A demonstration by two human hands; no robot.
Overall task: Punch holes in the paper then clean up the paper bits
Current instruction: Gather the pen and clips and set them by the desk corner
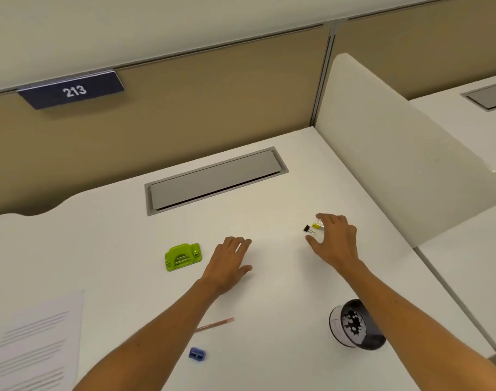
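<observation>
A green hole punch [182, 256] sits on the white desk [269, 198], left of centre. My left hand [230, 262] lies palm down just to its right, fingers slightly apart, holding nothing. My right hand [335, 239] hovers farther right with fingers spread around two small binder clips, one black [307, 228] and one yellow [317, 225], without gripping them. A sheet of lined paper [40, 342] lies at the near left corner. A small dark bin [357, 325] with white paper bits inside stands near my right forearm.
A pencil [215, 324] and a blue sharpener [197, 354] lie near my left forearm. A grey cable hatch [215, 180] is set into the desk at the back. A white divider panel [396, 153] rises on the right. A tan partition with sign 213 [72, 90] stands behind.
</observation>
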